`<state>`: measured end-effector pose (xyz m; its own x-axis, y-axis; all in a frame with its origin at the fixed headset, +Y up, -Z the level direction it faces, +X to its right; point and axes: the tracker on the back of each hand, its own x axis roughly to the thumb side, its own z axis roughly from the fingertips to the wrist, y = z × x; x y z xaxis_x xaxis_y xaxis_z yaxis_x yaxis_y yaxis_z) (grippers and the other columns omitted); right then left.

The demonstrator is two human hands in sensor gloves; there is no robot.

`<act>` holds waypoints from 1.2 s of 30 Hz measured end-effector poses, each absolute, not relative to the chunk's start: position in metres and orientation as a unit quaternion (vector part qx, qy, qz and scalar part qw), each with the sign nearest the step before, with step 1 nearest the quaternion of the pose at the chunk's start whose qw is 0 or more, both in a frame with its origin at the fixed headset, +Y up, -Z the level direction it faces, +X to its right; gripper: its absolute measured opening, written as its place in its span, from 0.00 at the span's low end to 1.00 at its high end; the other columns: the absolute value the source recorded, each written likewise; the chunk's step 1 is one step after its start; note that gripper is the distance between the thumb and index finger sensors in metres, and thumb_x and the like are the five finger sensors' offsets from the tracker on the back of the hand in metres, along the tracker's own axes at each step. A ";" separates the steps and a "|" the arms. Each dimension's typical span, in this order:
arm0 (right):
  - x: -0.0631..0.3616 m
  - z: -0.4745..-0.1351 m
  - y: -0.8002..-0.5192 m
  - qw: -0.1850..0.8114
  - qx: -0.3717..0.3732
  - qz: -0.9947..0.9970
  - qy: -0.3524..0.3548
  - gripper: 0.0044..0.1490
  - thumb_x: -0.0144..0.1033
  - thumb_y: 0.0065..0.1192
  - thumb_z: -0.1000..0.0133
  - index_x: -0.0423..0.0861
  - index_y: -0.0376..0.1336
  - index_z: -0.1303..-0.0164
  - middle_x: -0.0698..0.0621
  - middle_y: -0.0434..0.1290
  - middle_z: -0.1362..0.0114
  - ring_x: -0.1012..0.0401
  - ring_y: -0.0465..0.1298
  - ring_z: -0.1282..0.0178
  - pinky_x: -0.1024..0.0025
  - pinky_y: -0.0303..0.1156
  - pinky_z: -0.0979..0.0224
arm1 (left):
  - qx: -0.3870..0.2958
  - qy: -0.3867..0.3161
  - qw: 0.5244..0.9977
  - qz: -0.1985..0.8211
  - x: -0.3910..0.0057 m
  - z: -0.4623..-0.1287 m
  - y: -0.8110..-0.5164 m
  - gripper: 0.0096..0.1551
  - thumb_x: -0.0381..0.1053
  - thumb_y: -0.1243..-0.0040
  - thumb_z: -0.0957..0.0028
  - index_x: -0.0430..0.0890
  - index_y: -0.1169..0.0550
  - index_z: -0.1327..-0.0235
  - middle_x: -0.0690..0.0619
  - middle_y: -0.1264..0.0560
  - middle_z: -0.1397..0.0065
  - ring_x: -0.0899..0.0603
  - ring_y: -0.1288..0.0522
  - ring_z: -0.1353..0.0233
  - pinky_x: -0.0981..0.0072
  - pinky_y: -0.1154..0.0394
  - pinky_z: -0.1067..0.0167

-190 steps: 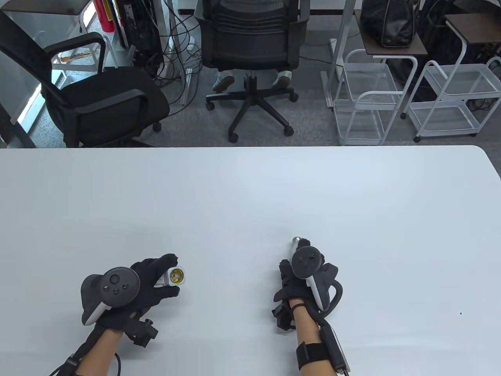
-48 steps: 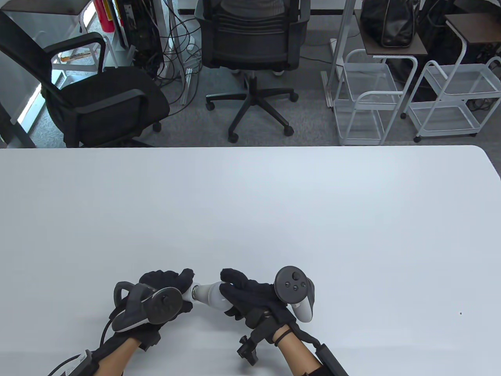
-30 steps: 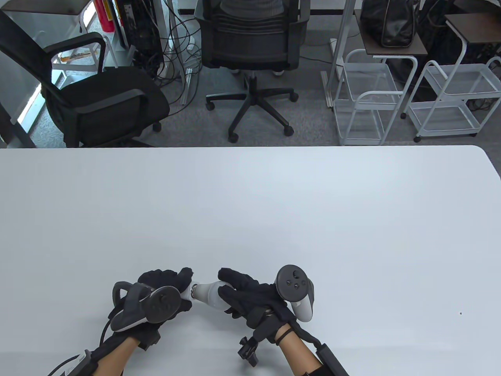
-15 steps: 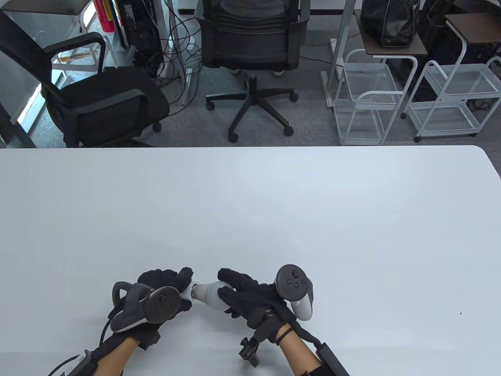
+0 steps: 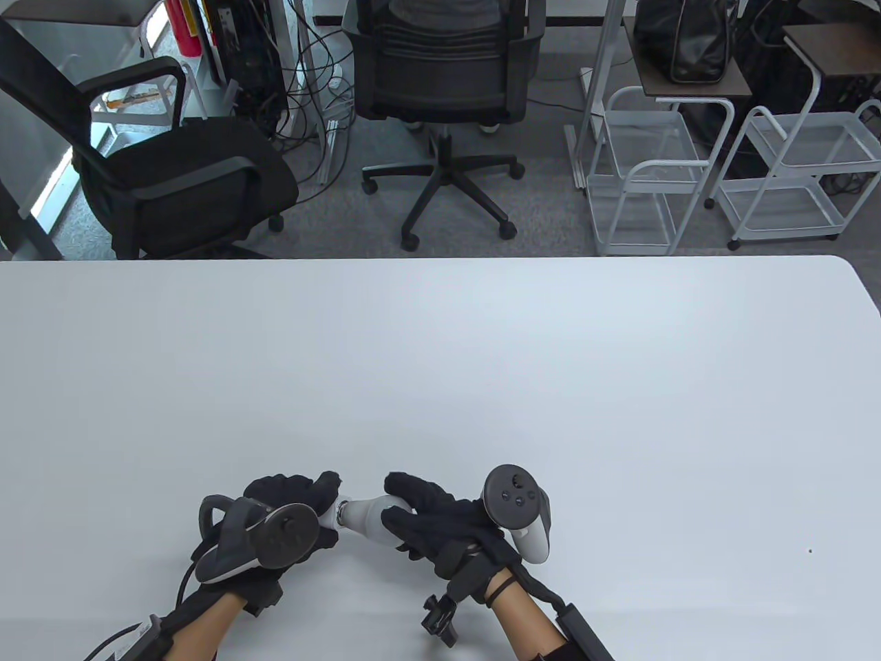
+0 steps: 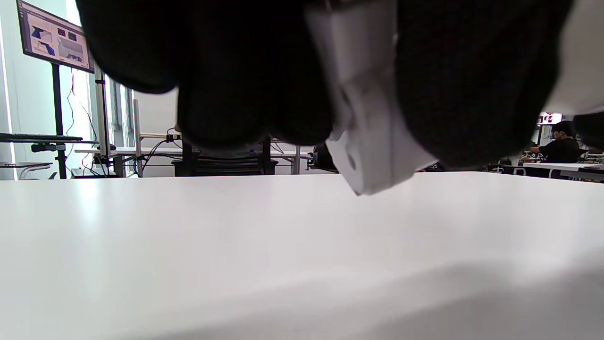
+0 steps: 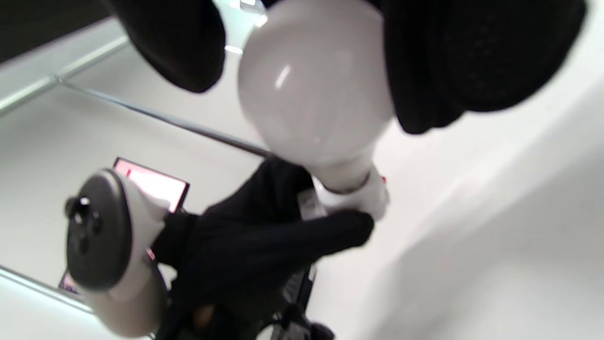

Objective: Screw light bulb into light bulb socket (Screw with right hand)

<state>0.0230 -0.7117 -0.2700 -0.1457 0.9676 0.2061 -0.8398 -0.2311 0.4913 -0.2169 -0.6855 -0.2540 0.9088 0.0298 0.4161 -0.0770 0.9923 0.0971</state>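
The white light bulb (image 5: pixel 367 514) lies level between my two hands, low at the table's front. My right hand (image 5: pixel 413 513) grips its round end (image 7: pixel 311 89). The bulb's neck enters the white socket (image 7: pixel 358 198), which my left hand (image 5: pixel 303 502) grips. In the table view the socket is mostly hidden by my left fingers. In the left wrist view the socket (image 6: pixel 368 123) hangs between my fingers just above the table. The bulb's metal thread does not show.
The white table (image 5: pixel 440 358) stretches wide beyond my hands. Behind its far edge stand office chairs (image 5: pixel 440 89) and white wire carts (image 5: pixel 647 179).
Six seconds ago the hands were apart, the left holding the socket, the right holding the bulb. Now bulb and socket are joined. Over the last second my right fingers shifted slightly on the bulb.
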 end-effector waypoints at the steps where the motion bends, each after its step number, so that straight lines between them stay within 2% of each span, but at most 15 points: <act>1: 0.023 -0.270 -0.711 0.597 0.245 0.754 0.123 0.41 0.38 0.60 0.38 0.26 0.51 0.27 0.19 0.58 0.34 0.36 0.75 0.54 0.50 0.75 0.57 | 0.056 -0.212 0.975 0.027 -0.217 -0.254 -0.685 0.43 0.60 0.24 0.57 0.46 0.23 0.28 0.44 0.17 0.44 0.41 0.19 0.43 0.38 0.30 0.34; 6: 0.027 -0.272 -0.714 0.618 0.212 0.749 0.110 0.35 0.39 0.56 0.36 0.32 0.54 0.25 0.16 0.70 0.49 0.41 0.81 0.64 0.55 0.78 0.66 | 0.055 -0.218 0.974 0.027 -0.216 -0.254 -0.686 0.43 0.60 0.24 0.57 0.47 0.24 0.28 0.44 0.17 0.44 0.41 0.19 0.43 0.38 0.30 0.34; 8: 0.028 -0.272 -0.715 0.621 0.215 0.745 0.113 0.33 0.38 0.55 0.35 0.31 0.57 0.27 0.16 0.70 0.51 0.40 0.81 0.64 0.54 0.78 0.67 | 0.053 -0.219 0.974 0.028 -0.215 -0.254 -0.686 0.43 0.60 0.24 0.57 0.47 0.23 0.28 0.44 0.17 0.44 0.41 0.19 0.43 0.38 0.30 0.34; 10: 0.028 -0.272 -0.715 0.614 0.215 0.751 0.109 0.34 0.39 0.55 0.36 0.29 0.58 0.28 0.15 0.69 0.47 0.37 0.79 0.60 0.51 0.77 0.62 | 0.054 -0.217 0.974 0.025 -0.215 -0.254 -0.686 0.43 0.60 0.24 0.58 0.47 0.23 0.28 0.44 0.17 0.44 0.41 0.19 0.43 0.38 0.30 0.34; 12: 0.025 -0.272 -0.713 0.615 0.233 0.742 0.126 0.39 0.38 0.58 0.37 0.25 0.55 0.28 0.16 0.56 0.33 0.35 0.76 0.56 0.49 0.75 0.58 | 0.052 -0.215 0.975 0.026 -0.216 -0.254 -0.686 0.43 0.60 0.24 0.57 0.46 0.24 0.28 0.44 0.17 0.44 0.41 0.19 0.43 0.38 0.30 0.34; 13: 0.024 -0.271 -0.713 0.609 0.239 0.744 0.132 0.39 0.36 0.59 0.38 0.24 0.53 0.27 0.16 0.55 0.33 0.35 0.75 0.55 0.49 0.75 0.57 | 0.052 -0.214 0.975 0.027 -0.216 -0.254 -0.686 0.43 0.60 0.23 0.57 0.47 0.23 0.28 0.44 0.17 0.44 0.41 0.19 0.43 0.38 0.30 0.34; 17: 0.024 -0.272 -0.713 0.607 0.237 0.747 0.131 0.39 0.36 0.58 0.37 0.23 0.53 0.28 0.17 0.62 0.40 0.37 0.77 0.59 0.52 0.76 0.61 | 0.047 -0.219 0.974 0.024 -0.216 -0.254 -0.687 0.43 0.60 0.23 0.58 0.47 0.23 0.28 0.44 0.17 0.44 0.41 0.19 0.43 0.38 0.30 0.34; 19: 0.027 -0.272 -0.716 0.616 0.210 0.751 0.113 0.35 0.37 0.53 0.35 0.28 0.54 0.27 0.17 0.69 0.48 0.40 0.80 0.63 0.54 0.78 0.65 | 0.044 -0.220 0.974 0.029 -0.215 -0.254 -0.687 0.43 0.60 0.24 0.58 0.47 0.23 0.28 0.44 0.17 0.44 0.41 0.19 0.43 0.38 0.30 0.34; 22: 0.028 -0.273 -0.717 0.627 0.204 0.743 0.117 0.32 0.35 0.53 0.35 0.28 0.58 0.29 0.15 0.72 0.53 0.40 0.82 0.67 0.54 0.79 0.69 | 0.042 -0.221 0.974 0.031 -0.215 -0.255 -0.687 0.43 0.60 0.24 0.58 0.47 0.24 0.28 0.44 0.17 0.44 0.41 0.19 0.43 0.38 0.30 0.34; 24: 0.028 -0.273 -0.716 0.617 0.210 0.750 0.116 0.33 0.37 0.54 0.35 0.27 0.59 0.30 0.15 0.72 0.51 0.38 0.81 0.65 0.52 0.79 0.67 | 0.043 -0.220 0.974 0.029 -0.215 -0.255 -0.687 0.43 0.60 0.23 0.58 0.47 0.24 0.28 0.44 0.17 0.44 0.41 0.19 0.43 0.38 0.30 0.34; 25: 0.027 -0.272 -0.716 0.616 0.213 0.749 0.116 0.35 0.38 0.55 0.36 0.25 0.58 0.30 0.15 0.70 0.46 0.37 0.79 0.60 0.51 0.78 0.62 | 0.043 -0.219 0.974 0.027 -0.215 -0.255 -0.687 0.43 0.60 0.24 0.57 0.47 0.23 0.28 0.45 0.17 0.44 0.41 0.19 0.43 0.38 0.30 0.34; 26: 0.026 -0.272 -0.716 0.619 0.224 0.743 0.126 0.39 0.39 0.58 0.37 0.23 0.56 0.30 0.15 0.62 0.37 0.36 0.78 0.58 0.50 0.76 0.60 | 0.041 -0.219 0.974 0.029 -0.215 -0.255 -0.687 0.43 0.60 0.23 0.58 0.47 0.23 0.28 0.44 0.17 0.44 0.41 0.19 0.43 0.38 0.30 0.34; 28: 0.023 -0.271 -0.715 0.606 0.239 0.745 0.144 0.41 0.38 0.59 0.38 0.22 0.52 0.28 0.16 0.56 0.34 0.35 0.75 0.56 0.50 0.75 0.58 | 0.040 -0.218 0.975 0.030 -0.215 -0.255 -0.687 0.43 0.60 0.23 0.57 0.47 0.23 0.28 0.44 0.17 0.44 0.41 0.19 0.43 0.38 0.30 0.34; 30: 0.022 -0.272 -0.715 0.597 0.239 0.754 0.136 0.41 0.38 0.60 0.39 0.23 0.53 0.29 0.18 0.61 0.37 0.36 0.77 0.56 0.51 0.76 0.59 | 0.037 -0.221 0.974 0.026 -0.215 -0.255 -0.687 0.43 0.60 0.23 0.58 0.47 0.23 0.28 0.44 0.17 0.43 0.41 0.19 0.43 0.38 0.30 0.34; 36: 0.027 -0.273 -0.718 0.623 0.204 0.743 0.134 0.33 0.35 0.55 0.35 0.26 0.56 0.29 0.15 0.71 0.53 0.42 0.82 0.67 0.56 0.79 0.70 | 0.028 -0.227 0.973 0.032 -0.214 -0.255 -0.688 0.43 0.60 0.23 0.58 0.47 0.23 0.28 0.44 0.17 0.43 0.40 0.19 0.43 0.37 0.30 0.34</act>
